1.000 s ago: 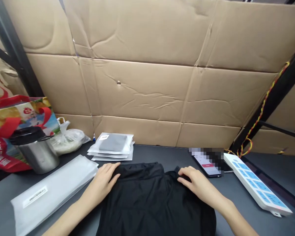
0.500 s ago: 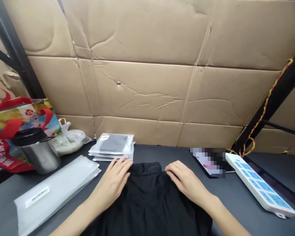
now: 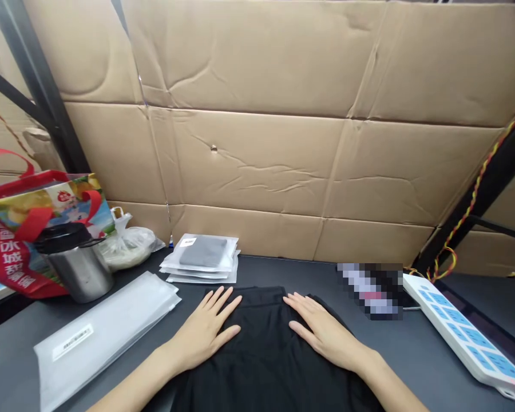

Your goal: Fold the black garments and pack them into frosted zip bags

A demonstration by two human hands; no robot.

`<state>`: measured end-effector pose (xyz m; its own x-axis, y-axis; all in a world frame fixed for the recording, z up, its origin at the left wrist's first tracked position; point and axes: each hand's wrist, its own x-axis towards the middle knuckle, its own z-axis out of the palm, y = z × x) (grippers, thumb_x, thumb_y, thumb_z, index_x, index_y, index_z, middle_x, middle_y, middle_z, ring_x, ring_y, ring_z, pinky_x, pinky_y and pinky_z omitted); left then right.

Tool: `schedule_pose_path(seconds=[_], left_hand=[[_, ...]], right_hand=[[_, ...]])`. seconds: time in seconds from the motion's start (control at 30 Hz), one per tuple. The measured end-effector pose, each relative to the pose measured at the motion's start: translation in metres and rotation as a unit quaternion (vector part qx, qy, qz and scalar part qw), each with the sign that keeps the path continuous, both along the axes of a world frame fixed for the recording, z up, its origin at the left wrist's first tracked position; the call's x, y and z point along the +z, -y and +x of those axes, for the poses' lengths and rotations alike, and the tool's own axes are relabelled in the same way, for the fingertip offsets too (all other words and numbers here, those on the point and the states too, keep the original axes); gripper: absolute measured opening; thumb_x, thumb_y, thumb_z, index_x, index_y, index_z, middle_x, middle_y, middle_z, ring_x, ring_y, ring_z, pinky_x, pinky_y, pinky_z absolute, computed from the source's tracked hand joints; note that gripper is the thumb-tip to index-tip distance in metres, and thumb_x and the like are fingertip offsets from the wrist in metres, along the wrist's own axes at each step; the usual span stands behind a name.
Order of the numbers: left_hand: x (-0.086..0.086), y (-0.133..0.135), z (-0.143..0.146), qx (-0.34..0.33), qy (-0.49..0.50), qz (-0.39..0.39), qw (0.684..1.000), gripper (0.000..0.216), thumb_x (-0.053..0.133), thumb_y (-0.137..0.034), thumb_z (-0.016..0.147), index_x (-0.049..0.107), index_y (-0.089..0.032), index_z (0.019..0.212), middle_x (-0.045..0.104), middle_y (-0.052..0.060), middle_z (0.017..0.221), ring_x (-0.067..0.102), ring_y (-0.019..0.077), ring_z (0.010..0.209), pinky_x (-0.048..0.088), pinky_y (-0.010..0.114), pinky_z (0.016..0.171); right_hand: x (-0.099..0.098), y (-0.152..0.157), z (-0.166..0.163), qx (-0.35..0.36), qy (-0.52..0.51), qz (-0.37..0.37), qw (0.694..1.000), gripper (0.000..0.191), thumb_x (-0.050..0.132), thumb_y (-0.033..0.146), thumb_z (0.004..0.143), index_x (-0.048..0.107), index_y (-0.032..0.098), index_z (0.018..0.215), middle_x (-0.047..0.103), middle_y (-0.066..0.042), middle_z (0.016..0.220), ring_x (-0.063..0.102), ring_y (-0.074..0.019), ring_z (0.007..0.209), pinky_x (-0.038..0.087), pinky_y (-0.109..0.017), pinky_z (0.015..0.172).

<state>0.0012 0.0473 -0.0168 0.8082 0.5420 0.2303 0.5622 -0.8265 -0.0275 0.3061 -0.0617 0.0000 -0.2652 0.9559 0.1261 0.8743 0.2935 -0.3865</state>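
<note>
A black garment with a waistband-like top edge lies on the dark table in front of me; its lower part runs out of the picture. My left hand rests flat on its left side, fingers spread and thumb pointing inward. On the other side, my right hand lies on the cloth, fingers stretched out near the top edge and thumb apart. Neither hand grips the fabric. Which kind of garment it is I cannot tell.
Frosted plastic bags lie at the left, and several packed pouches are stacked behind. A steel flask, a red carrier bag and a knotted plastic bag stand far left. Right are a blurred-out phone and a power strip.
Both hands have gone from fingers bent at the garment's top edge to lying flat on it with fingers spread. The top edge looks smoother and straighter. The view has shifted slightly.
</note>
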Motion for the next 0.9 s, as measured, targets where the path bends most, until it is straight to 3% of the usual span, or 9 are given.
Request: schedule_pose_path(seconds=[0.07, 0.17, 0.3, 0.43, 0.57, 0.67, 0.77, 0.83, 0.9], left_hand=[[-0.002, 0.0, 0.0, -0.002, 0.007, 0.004, 1.0, 0.055, 0.037, -0.05, 0.097, 0.027, -0.029, 0.147, 0.033, 0.009, 0.151, 0.029, 0.0313, 0.138, 0.034, 0.053, 0.107], [-0.005, -0.002, -0.001, -0.009, 0.023, 0.015, 1.0, 0.055, 0.039, -0.049, 0.097, 0.027, -0.03, 0.147, 0.035, 0.008, 0.15, 0.032, 0.0305, 0.137, 0.034, 0.052, 0.107], [-0.007, -0.003, -0.001, -0.012, 0.034, 0.017, 0.999, 0.056, 0.041, -0.05, 0.096, 0.028, -0.03, 0.147, 0.037, 0.008, 0.15, 0.032, 0.0308, 0.137, 0.033, 0.052, 0.108], [-0.004, 0.0, -0.001, -0.003, 0.033, -0.005, 0.999, 0.056, 0.04, -0.051, 0.096, 0.03, -0.029, 0.146, 0.037, 0.008, 0.149, 0.033, 0.0323, 0.137, 0.033, 0.055, 0.107], [-0.003, 0.002, -0.003, 0.009, 0.03, -0.022, 0.999, 0.057, 0.04, -0.052, 0.096, 0.029, -0.029, 0.147, 0.033, 0.009, 0.151, 0.03, 0.0322, 0.138, 0.032, 0.055, 0.108], [-0.004, 0.001, -0.004, 0.009, 0.029, -0.031, 0.999, 0.056, 0.039, -0.052, 0.096, 0.028, -0.031, 0.147, 0.032, 0.008, 0.152, 0.028, 0.0317, 0.139, 0.031, 0.055, 0.109], [-0.005, -0.002, -0.004, 0.001, 0.044, -0.036, 0.998, 0.056, 0.043, -0.05, 0.095, 0.029, -0.031, 0.146, 0.033, 0.007, 0.151, 0.03, 0.031, 0.138, 0.031, 0.054, 0.109], [-0.005, -0.003, -0.004, -0.005, 0.052, -0.043, 0.998, 0.056, 0.046, -0.047, 0.094, 0.032, -0.03, 0.146, 0.034, 0.008, 0.151, 0.031, 0.0318, 0.138, 0.031, 0.054, 0.109], [-0.004, -0.003, -0.003, -0.006, 0.051, -0.056, 0.997, 0.054, 0.047, -0.044, 0.094, 0.034, -0.029, 0.145, 0.035, 0.01, 0.15, 0.029, 0.0322, 0.138, 0.031, 0.055, 0.109]], right_hand=[[0.009, -0.007, -0.004, -0.02, 0.007, 0.035, 0.999, 0.046, 0.041, 0.048, 0.095, 0.049, 0.025, 0.134, 0.051, -0.006, 0.139, 0.044, -0.0228, 0.13, 0.036, -0.041, 0.108], [0.029, -0.032, -0.026, -0.043, 0.037, 0.144, 0.988, 0.025, 0.05, 0.035, 0.093, 0.063, 0.02, 0.109, 0.066, -0.009, 0.113, 0.06, -0.0225, 0.106, 0.048, -0.037, 0.092], [0.045, -0.084, -0.084, 0.001, 0.049, 0.202, 0.978, 0.024, 0.055, 0.021, 0.089, 0.057, 0.021, 0.113, 0.064, -0.007, 0.113, 0.058, -0.0209, 0.106, 0.048, -0.035, 0.091], [0.037, -0.13, -0.136, 0.033, 0.044, 0.241, 0.969, 0.024, 0.055, 0.011, 0.085, 0.057, 0.021, 0.106, 0.061, -0.009, 0.121, 0.057, -0.0218, 0.109, 0.051, -0.034, 0.086], [0.038, -0.149, -0.144, 0.003, -0.012, 0.278, 0.96, 0.016, 0.045, 0.01, 0.091, 0.056, 0.019, 0.098, 0.068, -0.009, 0.103, 0.065, -0.0191, 0.093, 0.054, -0.028, 0.074], [0.054, -0.132, -0.116, -0.049, -0.069, 0.317, 0.945, 0.018, 0.034, 0.015, 0.097, 0.051, 0.018, 0.103, 0.068, -0.01, 0.104, 0.067, -0.0172, 0.093, 0.053, -0.027, 0.078], [0.06, -0.087, -0.075, -0.089, -0.102, 0.35, 0.927, 0.019, 0.033, 0.021, 0.099, 0.047, 0.018, 0.112, 0.066, -0.01, 0.111, 0.066, -0.0175, 0.099, 0.052, -0.029, 0.085], [0.051, -0.05, -0.052, -0.106, -0.125, 0.375, 0.913, 0.019, 0.037, 0.022, 0.098, 0.049, 0.021, 0.113, 0.067, -0.008, 0.109, 0.066, -0.0181, 0.099, 0.051, -0.03, 0.087], [0.032, -0.015, -0.036, -0.102, -0.121, 0.363, 0.918, 0.019, 0.04, 0.022, 0.097, 0.051, 0.022, 0.112, 0.068, -0.006, 0.106, 0.066, -0.0181, 0.097, 0.052, -0.03, 0.086]])
